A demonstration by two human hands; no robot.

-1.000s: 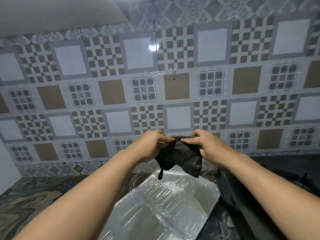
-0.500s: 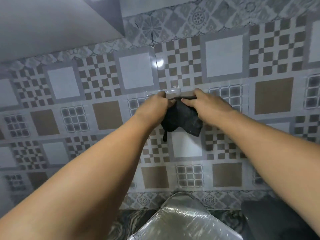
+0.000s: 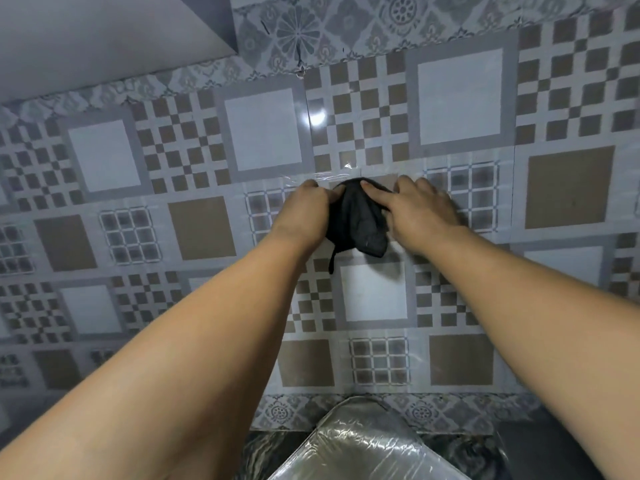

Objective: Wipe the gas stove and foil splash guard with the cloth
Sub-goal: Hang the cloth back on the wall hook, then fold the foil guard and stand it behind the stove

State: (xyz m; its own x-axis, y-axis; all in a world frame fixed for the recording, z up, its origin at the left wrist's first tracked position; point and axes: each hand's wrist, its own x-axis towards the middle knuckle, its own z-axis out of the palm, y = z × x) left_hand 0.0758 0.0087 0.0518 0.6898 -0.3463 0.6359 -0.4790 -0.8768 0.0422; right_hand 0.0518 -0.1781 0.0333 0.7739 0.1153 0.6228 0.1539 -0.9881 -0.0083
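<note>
A black cloth (image 3: 356, 223) with a short loop dangling below is bunched high against the patterned tile wall. My left hand (image 3: 304, 209) grips its left edge. My right hand (image 3: 419, 209) pinches its top right with thumb and forefinger, the other fingers spread flat on the wall. The crinkled foil splash guard (image 3: 367, 448) lies at the bottom centre, well below both hands. A dark part of the gas stove (image 3: 540, 445) shows at the bottom right corner, mostly hidden by my right forearm.
A clear plastic film (image 3: 478, 271) covers the tiles behind the cloth; its top edge runs level with my fingertips. A grey overhang (image 3: 104, 36) juts out at the top left. Dark marbled counter (image 3: 263, 455) shows beside the foil.
Both hands have lifted the cloth from above the foil up to the wall, and my view has tilted upward. My right fingers now spread against the tiles.
</note>
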